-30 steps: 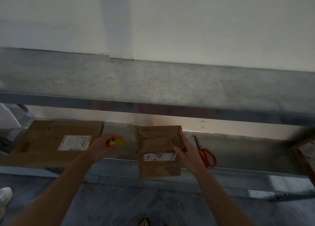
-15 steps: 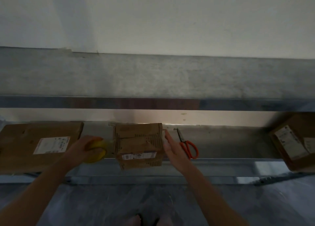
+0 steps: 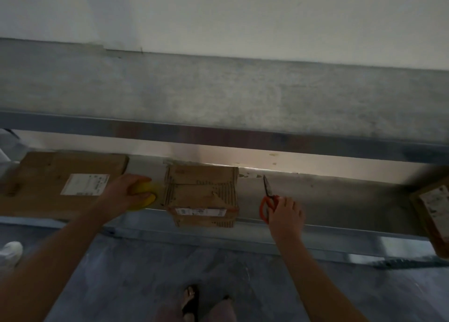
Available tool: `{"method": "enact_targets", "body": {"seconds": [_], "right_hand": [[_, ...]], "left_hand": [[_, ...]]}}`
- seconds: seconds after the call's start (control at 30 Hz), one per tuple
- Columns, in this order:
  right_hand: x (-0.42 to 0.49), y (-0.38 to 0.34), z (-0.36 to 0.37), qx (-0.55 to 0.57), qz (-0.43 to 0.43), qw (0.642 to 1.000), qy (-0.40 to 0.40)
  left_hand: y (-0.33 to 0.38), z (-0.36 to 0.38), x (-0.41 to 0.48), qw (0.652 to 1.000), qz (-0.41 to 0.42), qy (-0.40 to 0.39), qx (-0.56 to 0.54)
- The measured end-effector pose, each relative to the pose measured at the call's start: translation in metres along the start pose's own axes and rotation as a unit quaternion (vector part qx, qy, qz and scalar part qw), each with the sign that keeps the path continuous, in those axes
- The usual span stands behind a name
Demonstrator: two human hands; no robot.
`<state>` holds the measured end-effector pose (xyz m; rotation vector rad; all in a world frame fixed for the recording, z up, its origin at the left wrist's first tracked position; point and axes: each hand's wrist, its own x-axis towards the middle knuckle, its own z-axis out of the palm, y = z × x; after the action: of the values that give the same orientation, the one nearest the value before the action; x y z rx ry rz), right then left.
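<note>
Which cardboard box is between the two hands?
The small brown cardboard box in the middle. The big flat cardboard box lies outside the left hand; the third box is far right.

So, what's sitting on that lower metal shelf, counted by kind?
Brown cardboard boxes with white labels: 3 (wide left box, small middle box, right-edge box)
Orange-handled metal scissors: 1, with the right hand on the handles
Yellow rounded object: 1, gripped by the left hand
Total: 5
</note>
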<state>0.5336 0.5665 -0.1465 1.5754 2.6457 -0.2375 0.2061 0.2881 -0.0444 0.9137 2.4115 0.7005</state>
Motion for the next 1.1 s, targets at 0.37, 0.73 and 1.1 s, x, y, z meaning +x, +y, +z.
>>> {"method": "enact_targets", "body": {"seconds": [0.37, 0.73, 1.1], "right_hand": [[-0.030, -0.010, -0.040, 0.006, 0.126, 0.991, -0.043], [-0.219, -0.171, -0.108, 0.293, 0.126, 0.947, 0.045], [-0.202, -0.290, -0.045, 0.452, 0.151, 0.870, -0.125]], "left_hand": [[0.000, -0.027, 0.003, 0.999, 0.028, -0.015, 0.002], [-0.030, -0.047, 0.025, 0.982, 0.144, -0.120, -0.035], [-0.030, -0.060, 0.043, 0.965, 0.179, -0.188, 0.031]]}}
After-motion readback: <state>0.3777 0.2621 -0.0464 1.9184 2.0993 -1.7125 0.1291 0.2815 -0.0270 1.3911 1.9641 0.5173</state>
